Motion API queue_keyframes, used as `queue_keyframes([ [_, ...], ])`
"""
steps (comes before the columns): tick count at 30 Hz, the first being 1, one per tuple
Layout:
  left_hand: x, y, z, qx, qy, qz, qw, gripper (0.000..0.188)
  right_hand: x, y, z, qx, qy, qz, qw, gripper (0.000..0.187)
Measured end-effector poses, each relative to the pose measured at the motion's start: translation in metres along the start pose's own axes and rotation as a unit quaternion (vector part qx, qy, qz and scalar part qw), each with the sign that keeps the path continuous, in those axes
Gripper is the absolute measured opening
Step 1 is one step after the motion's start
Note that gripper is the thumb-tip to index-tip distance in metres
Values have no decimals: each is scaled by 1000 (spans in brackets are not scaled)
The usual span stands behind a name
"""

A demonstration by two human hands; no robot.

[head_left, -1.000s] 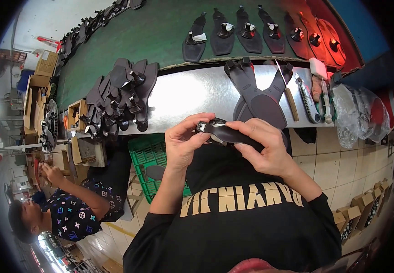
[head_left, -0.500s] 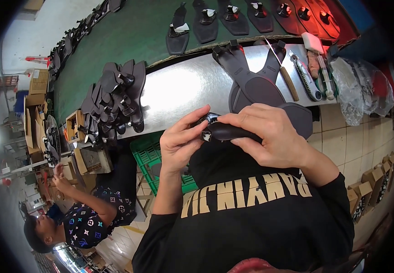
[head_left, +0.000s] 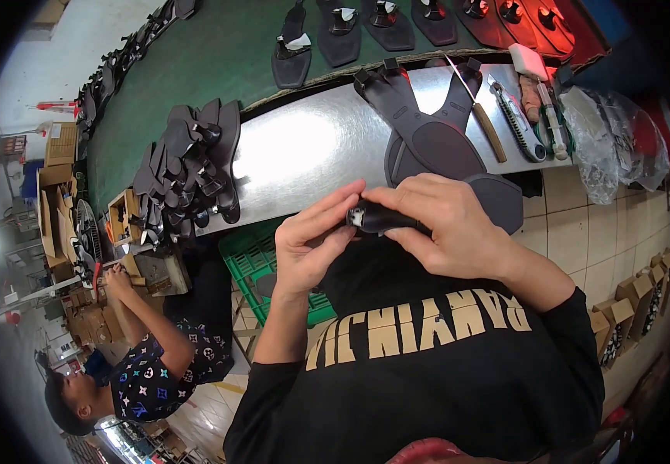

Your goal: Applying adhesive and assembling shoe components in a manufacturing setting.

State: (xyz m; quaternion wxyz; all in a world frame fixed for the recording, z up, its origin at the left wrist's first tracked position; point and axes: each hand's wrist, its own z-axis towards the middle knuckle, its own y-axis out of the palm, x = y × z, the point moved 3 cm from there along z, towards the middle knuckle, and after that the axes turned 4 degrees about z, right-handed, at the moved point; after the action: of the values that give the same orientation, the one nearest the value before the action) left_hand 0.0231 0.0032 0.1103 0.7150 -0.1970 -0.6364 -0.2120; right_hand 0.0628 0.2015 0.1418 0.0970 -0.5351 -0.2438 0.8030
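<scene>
I hold a black shoe part (head_left: 375,218), apparently a sandal sole, above the near edge of the bench. A small pale patch shows at its left end. My left hand (head_left: 310,241) has its fingers and thumb closed around that end. The right hand (head_left: 449,232) pinches the piece farther right between thumb and fingers, covering much of it. Just beyond my right hand lie several dark sandal soles (head_left: 439,147), crossed over one another on the metal bench top (head_left: 296,147).
Piled sandal parts (head_left: 188,166) lie at left; sandals (head_left: 339,39) line the green surface behind. At right are a wooden-handled pointed tool (head_left: 489,133), a utility knife (head_left: 516,120) and plastic bags (head_left: 601,147). A green crate (head_left: 246,259) stands below; a co-worker (head_left: 153,363) is at left.
The black sole has turned in my hands, so its pale-marked end now sits up between the fingertips. My left fingers have straightened somewhat. The co-worker's hands have come together.
</scene>
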Motion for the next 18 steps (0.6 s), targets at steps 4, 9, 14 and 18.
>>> queue_keyframes([
  [4, -7, 3, 1, 16, -79, -48, 996, 45, 12, 4, -1, 42, 30, 65, 997, 39],
  [9, -13, 5, -2, 12, -108, -40, 993, 47, 19, 2, 5, -39, 73, 27, 996, 19],
  [14, -20, 7, -1, -18, -124, 14, 992, 49, 28, 3, 13, -87, 123, 28, 988, 12],
  [18, -24, 5, -1, 17, -163, -24, 986, 47, 23, 11, 8, -47, 117, 32, 991, 11],
])
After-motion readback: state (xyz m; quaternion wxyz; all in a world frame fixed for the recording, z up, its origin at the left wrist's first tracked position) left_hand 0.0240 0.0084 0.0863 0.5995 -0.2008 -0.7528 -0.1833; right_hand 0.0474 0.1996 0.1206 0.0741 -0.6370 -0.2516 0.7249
